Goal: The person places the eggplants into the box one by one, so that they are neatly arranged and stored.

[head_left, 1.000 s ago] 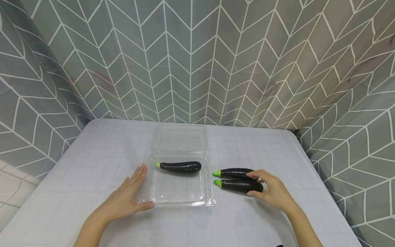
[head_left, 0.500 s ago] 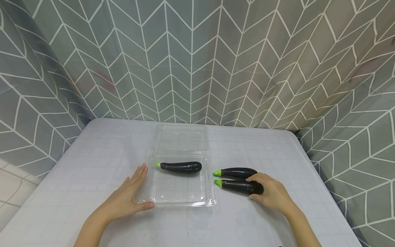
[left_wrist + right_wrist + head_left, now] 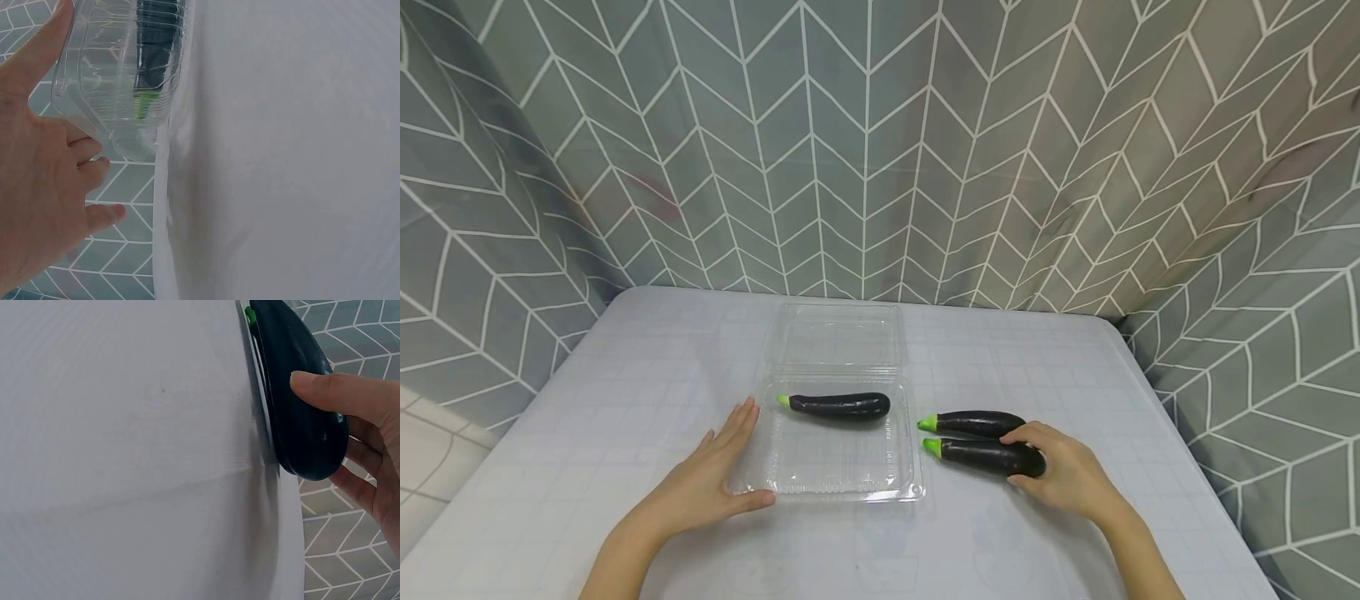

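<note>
In the head view a clear plastic clamshell container (image 3: pixel 831 471) lies with its lid folded back, and one eggplant (image 3: pixel 842 406) rests across the far part of its base. My left hand (image 3: pixel 707 479) is at the container's left side, thumb and fingers spread along the edge. To the right of the container, my right hand (image 3: pixel 1063 471) grips the round end of the nearer eggplant (image 3: pixel 977 455), thumb on the near side. The right wrist view shows this eggplant (image 3: pixel 300 400) between thumb and fingers. A farther eggplant (image 3: pixel 973 422) lies alongside it, its green stem pointing left.
The container's transparent lid (image 3: pixel 838 333) lies flat toward the back of the white-covered table (image 3: pixel 1015 358). A grey curtain (image 3: pixel 865 150) with white chevron lines hangs behind the table and along its sides.
My right hand has closed around the nearer eggplant's round end and shifted it slightly right. Its fingers have left the farther eggplant's end. My left hand stays put.
</note>
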`<state>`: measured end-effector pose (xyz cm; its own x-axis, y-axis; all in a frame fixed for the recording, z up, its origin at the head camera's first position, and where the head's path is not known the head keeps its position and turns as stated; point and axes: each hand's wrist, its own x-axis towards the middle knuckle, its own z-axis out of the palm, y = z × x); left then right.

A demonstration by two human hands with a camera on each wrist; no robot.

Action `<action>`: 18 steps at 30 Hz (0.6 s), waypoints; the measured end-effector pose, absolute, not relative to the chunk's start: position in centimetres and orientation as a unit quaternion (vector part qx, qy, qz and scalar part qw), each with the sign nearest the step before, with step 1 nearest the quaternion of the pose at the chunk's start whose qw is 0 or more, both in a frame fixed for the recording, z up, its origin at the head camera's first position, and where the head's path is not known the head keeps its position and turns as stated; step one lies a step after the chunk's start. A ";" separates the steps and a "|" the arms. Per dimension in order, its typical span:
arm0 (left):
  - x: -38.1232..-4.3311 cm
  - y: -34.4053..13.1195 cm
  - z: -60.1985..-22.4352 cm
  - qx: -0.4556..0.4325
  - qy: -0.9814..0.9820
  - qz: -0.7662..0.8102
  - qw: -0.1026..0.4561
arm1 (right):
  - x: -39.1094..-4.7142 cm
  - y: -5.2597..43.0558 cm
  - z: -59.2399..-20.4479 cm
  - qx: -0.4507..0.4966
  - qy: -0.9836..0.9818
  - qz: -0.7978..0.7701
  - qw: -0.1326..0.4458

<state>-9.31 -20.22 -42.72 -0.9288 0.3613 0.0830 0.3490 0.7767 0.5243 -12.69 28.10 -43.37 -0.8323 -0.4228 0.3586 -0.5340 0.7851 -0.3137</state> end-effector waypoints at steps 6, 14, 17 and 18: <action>-9.3 -20.3 -42.7 0.192 0.942 0.275 0.008 | -12.7 28.3 -42.6 0.258 -0.930 0.224 0.132; -9.3 -20.3 -42.6 0.193 0.942 0.275 0.008 | -13.0 28.8 -41.4 0.263 -0.920 0.256 0.137; -9.3 -20.2 -42.6 0.192 0.942 0.277 0.009 | -13.1 28.7 -41.1 0.273 -0.912 0.274 0.137; -9.3 -20.2 -42.6 0.191 0.942 0.277 0.009 | -13.1 28.7 -41.0 0.274 -0.910 0.278 0.136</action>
